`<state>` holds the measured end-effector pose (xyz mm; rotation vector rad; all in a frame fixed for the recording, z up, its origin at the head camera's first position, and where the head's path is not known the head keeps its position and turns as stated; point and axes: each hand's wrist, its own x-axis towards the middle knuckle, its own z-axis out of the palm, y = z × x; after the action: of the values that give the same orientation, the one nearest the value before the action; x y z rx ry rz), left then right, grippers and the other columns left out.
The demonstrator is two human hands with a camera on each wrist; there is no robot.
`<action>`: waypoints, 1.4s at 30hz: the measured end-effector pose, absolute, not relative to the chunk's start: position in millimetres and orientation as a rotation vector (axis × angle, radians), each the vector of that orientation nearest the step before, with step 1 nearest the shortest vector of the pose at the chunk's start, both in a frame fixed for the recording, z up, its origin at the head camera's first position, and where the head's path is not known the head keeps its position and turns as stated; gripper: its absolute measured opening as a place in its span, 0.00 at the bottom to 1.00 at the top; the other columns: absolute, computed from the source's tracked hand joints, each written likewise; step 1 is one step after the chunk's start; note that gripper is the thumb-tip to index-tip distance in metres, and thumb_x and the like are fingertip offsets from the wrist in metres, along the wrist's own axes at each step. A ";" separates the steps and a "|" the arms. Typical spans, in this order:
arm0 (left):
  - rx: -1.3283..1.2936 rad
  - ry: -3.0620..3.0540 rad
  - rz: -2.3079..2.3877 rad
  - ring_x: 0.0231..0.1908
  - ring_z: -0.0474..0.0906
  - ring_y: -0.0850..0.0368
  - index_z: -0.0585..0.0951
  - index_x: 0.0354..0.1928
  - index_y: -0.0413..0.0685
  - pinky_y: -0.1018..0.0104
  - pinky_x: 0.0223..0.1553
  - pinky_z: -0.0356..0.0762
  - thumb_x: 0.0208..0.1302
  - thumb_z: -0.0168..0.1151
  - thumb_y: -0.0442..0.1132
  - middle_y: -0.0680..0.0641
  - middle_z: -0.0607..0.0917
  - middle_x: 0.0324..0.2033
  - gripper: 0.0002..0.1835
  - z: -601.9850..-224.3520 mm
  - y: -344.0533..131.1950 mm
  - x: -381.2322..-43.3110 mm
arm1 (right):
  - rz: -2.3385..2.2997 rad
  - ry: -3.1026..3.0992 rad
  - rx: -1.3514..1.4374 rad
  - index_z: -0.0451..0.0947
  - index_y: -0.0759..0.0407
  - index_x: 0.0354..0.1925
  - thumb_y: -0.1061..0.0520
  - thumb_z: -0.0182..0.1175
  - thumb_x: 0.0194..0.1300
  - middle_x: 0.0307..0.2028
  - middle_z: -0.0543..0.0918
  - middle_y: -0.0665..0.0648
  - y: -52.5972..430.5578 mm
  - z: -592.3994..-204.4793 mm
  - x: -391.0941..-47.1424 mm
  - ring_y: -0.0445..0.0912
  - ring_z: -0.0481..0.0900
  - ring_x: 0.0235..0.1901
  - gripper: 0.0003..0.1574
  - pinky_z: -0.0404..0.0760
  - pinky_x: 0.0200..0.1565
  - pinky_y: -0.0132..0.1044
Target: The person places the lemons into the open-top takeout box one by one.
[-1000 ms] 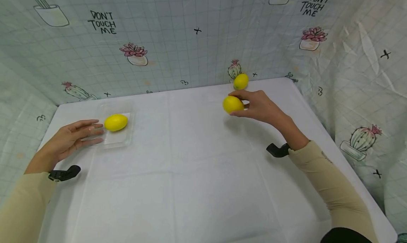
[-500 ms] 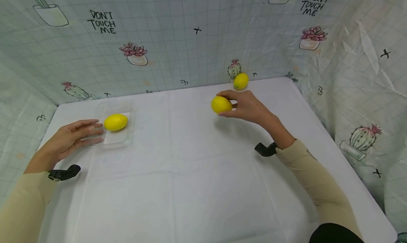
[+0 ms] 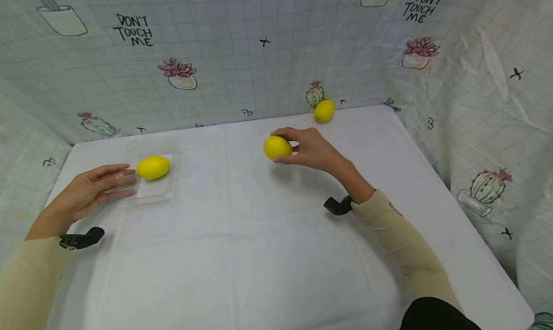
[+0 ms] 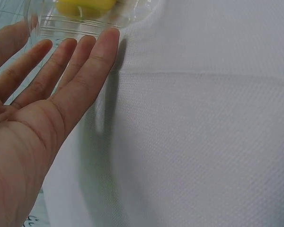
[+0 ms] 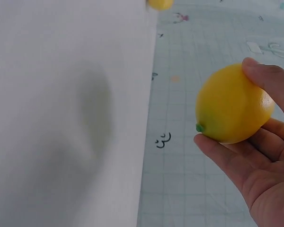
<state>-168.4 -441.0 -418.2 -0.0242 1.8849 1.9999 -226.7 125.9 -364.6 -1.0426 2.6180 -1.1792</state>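
A cactus-printed cloth backdrop (image 3: 242,70) stands beyond the fingers and runs round both sides. In front of it spreads the white-covered table (image 3: 242,272), below the fingers and reaching back toward the person, faintly creased.

A wide stretch of that surface separates the two hands. The right hand (image 3: 308,150) has its fingers curled about the held lemon (image 3: 276,148); the left hand (image 3: 88,190) has its fingers stretched out and grips nothing.

The clear plastic tray (image 3: 174,183) lies well to the left of the right fingers and slightly nearer the person. The left hand is much the closer to it, its fingertips at the tray's left side, though whether they touch the wall is hard to make out.

The tray lemon (image 3: 153,167) rests inside, just past the left fingers, its long axis roughly left to right. The held lemon sits at the right fingertips, above the table, nearly round from the head view. The far lemon (image 3: 324,111) lies beyond and right of those fingers, at the table's back edge. Smallest, a green nub (image 5: 199,127) on the held lemon sits just beside one gripping fingertip.
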 end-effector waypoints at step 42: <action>0.013 1.905 1.985 0.56 0.84 0.55 0.62 0.75 0.39 0.52 0.52 0.85 0.78 0.49 0.28 0.54 0.82 0.60 0.26 -418.7 -442.0 -166.8 | -1.382 2.417 -1.205 0.75 0.56 0.65 0.49 0.75 0.62 0.58 0.83 0.52 39.0 -359.8 -224.8 0.40 0.81 0.56 0.37 0.86 0.47 0.27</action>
<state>-166.8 -442.0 -418.7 0.0126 1.9046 1.9850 -224.8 39.0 -359.8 -1.2051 2.4171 -1.3819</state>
